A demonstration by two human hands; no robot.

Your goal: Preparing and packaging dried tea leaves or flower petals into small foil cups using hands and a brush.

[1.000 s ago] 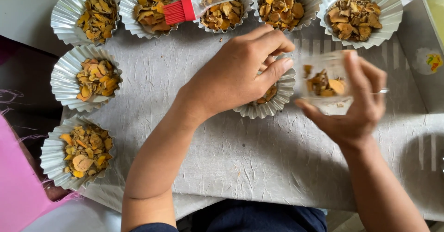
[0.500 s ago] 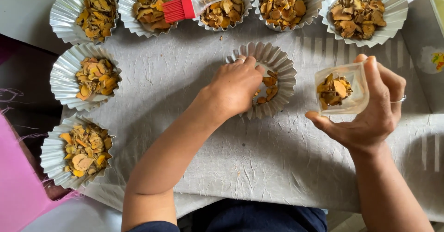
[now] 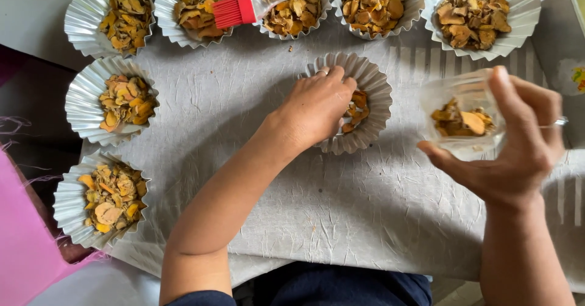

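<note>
Dried yellow-orange slices [image 3: 356, 108]: few in centre fluted foil cup [image 3: 372, 86], on grey crinkled paper [image 3: 317, 202]. Left hand [image 3: 317, 108] inside cup, fingers curled on slices; pinch hidden, cannot tell. Right hand [image 3: 518, 141] clasps clear plastic cup [image 3: 463, 114], part-filled. Step: filling. Next: more slices.

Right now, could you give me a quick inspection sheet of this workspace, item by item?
Surface: crinkled grey paper sheet covering the table.
Job's things: centre foil cup, partly filled with dried yellow-orange slices; small clear cup holding more slices.
Clutter: seven filled foil cups along the top and left edges; red silicone brush lying across the top cups.
Hands: left hand reaching into the centre cup; right hand holding the clear cup, a ring on one finger.
Cables: nothing seen.
Surroundings: pink cloth at the left edge.
</note>
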